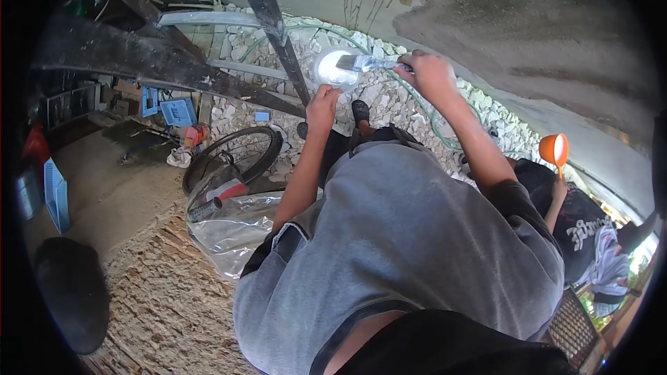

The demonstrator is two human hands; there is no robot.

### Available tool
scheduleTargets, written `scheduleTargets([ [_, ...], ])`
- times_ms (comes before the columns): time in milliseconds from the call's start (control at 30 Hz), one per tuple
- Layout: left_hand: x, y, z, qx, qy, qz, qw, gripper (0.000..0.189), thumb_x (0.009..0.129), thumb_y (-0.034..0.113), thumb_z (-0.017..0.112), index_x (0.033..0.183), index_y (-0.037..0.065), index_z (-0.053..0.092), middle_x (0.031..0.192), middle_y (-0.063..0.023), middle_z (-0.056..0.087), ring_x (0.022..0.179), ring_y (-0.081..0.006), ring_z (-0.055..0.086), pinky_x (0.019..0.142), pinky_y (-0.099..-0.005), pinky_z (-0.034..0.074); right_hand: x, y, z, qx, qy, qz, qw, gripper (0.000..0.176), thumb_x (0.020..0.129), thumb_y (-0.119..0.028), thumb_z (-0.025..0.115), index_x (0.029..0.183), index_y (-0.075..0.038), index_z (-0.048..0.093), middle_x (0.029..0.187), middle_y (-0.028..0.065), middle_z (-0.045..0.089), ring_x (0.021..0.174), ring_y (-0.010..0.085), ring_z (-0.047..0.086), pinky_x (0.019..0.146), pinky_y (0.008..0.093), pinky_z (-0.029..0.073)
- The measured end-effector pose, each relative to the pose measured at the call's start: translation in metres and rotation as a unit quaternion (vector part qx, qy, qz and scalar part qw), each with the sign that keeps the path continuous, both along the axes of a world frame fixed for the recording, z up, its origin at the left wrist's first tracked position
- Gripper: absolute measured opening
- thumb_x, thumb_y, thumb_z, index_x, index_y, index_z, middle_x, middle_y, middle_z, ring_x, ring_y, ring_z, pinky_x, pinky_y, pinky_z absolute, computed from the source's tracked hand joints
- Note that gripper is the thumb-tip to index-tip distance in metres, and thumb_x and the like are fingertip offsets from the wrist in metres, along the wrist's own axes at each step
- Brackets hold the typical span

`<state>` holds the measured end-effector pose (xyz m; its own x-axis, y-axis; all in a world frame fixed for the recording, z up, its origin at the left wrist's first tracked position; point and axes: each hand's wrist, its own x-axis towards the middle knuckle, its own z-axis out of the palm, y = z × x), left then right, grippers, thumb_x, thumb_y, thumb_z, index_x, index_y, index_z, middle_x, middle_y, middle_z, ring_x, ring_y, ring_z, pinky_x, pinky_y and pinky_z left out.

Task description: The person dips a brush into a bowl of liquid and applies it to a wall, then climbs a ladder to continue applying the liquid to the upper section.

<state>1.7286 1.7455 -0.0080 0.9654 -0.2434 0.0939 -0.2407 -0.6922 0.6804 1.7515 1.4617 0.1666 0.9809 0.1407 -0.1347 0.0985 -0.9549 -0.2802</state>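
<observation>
My left hand is closed on the near rim of a round tub with bright white paint inside. The paintbrush lies across the tub's opening, its bristles over the white paint. My right hand grips the far end of its handle, which looks wrapped in clear plastic. Both arms reach forward over the stones, below the wall.
Broken white stones cover the ground, with a green hose across them. Dark metal beams cross at left, above a bicycle wheel and clear plastic sheet. At right another person holds an orange dipper. A stained wall rises ahead.
</observation>
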Motion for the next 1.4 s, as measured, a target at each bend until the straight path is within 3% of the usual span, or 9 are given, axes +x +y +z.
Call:
scheduleTargets([
  [267,-0.004,0.01,-0.003,0.0,-0.083,0.018,0.996,0.02,0.086,0.007,0.07,0.103,0.016,0.074,0.099,-0.0056,0.063,0.083,-0.0301,0.069,0.07,-0.0424,0.056,-0.01,0.038,-0.046,0.012,0.013,0.025,1.0,0.03,0.098,-0.036,0.065,0.114,-0.011,0.065,0.1,0.0155,0.069,0.085,0.0374,0.071,0.069,0.0483,0.058],
  [533,-0.01,0.022,-0.003,-0.007,-0.059,0.054,0.997,0.019,0.086,0.007,0.074,0.103,0.015,0.077,0.1,-0.0062,0.065,0.085,-0.0317,0.069,0.072,-0.043,0.055,-0.022,0.036,-0.063,0.052,-0.003,0.017,0.999,0.031,0.098,-0.037,0.064,0.117,-0.013,0.068,0.102,0.0154,0.069,0.082,0.0389,0.071,0.071,0.0487,0.058],
  [733,-0.006,0.027,-0.003,-0.025,-0.086,0.061,0.994,0.021,0.085,0.006,0.069,0.102,0.016,0.076,0.099,-0.0058,0.063,0.083,-0.0304,0.069,0.072,-0.0424,0.056,-0.034,0.019,-0.054,0.175,-0.079,-0.009,0.981,0.034,0.097,-0.041,0.067,0.116,-0.013,0.073,0.086,0.0163,0.069,0.076,0.0343,0.071,0.069,0.0428,0.056],
  [833,-0.003,0.029,-0.004,-0.019,-0.076,0.064,0.995,0.019,0.086,0.006,0.07,0.101,0.015,0.077,0.099,-0.0064,0.063,0.083,-0.0309,0.069,0.073,-0.0428,0.055,-0.038,0.001,-0.045,0.265,0.007,-0.105,0.958,0.038,0.1,-0.043,0.066,0.114,-0.009,0.073,0.073,0.0092,0.065,0.067,0.0245,0.066,0.063,0.0358,0.052],
  [900,-0.004,0.032,-0.005,-0.018,-0.075,0.064,0.995,0.019,0.085,0.006,0.073,0.101,0.015,0.077,0.1,-0.0065,0.064,0.083,-0.0307,0.069,0.072,-0.0422,0.055,-0.039,-0.017,-0.052,0.392,0.112,-0.242,0.881,0.042,0.104,-0.045,0.06,0.112,-0.006,0.071,0.068,-0.0015,0.056,0.057,0.0114,0.051,0.052,0.0278,0.041],
  [933,-0.003,0.032,-0.005,-0.016,-0.074,0.067,0.995,0.019,0.085,0.006,0.076,0.102,0.015,0.076,0.101,-0.0066,0.065,0.084,-0.0304,0.07,0.071,-0.0415,0.055,-0.042,-0.027,-0.053,0.521,0.194,-0.309,0.772,0.043,0.106,-0.047,0.056,0.112,-0.007,0.068,0.067,-0.0084,0.044,0.052,0.0042,0.037,0.045,0.0233,0.028],
  [1033,-0.003,0.029,-0.004,-0.006,-0.072,0.068,0.995,0.016,0.087,0.008,0.072,0.1,0.015,0.077,0.1,-0.0067,0.064,0.085,-0.0313,0.07,0.074,-0.0429,0.056,-0.041,-0.043,-0.069,0.614,0.199,-0.326,0.691,0.04,0.107,-0.047,0.054,0.113,-0.009,0.065,0.066,-0.0094,0.036,0.05,0.0023,0.028,0.043,0.0216,0.021],
  [1267,-0.013,0.04,-0.003,-0.002,-0.067,0.057,0.996,0.019,0.088,0.009,0.074,0.104,0.017,0.077,0.104,-0.0075,0.066,0.089,-0.0311,0.07,0.076,-0.0429,0.056,-0.006,-0.06,-0.208,0.634,0.176,-0.474,0.585,0.041,0.109,-0.042,0.048,0.114,-0.003,0.059,0.068,-0.0039,0.041,0.049,0.0067,0.031,0.041,0.0243,0.023],
  [1400,-0.018,0.045,0.008,0.026,-0.049,0.04,0.998,0.02,0.088,0.008,0.073,0.106,0.016,0.076,0.105,-0.0083,0.065,0.091,-0.0325,0.069,0.076,-0.0437,0.055,0.057,-0.053,-0.274,0.69,0.148,-0.538,0.46,0.035,0.112,-0.037,0.042,0.103,-0.006,0.053,0.067,-0.0023,0.042,0.049,0.0082,0.032,0.04,0.0235,0.025],
])
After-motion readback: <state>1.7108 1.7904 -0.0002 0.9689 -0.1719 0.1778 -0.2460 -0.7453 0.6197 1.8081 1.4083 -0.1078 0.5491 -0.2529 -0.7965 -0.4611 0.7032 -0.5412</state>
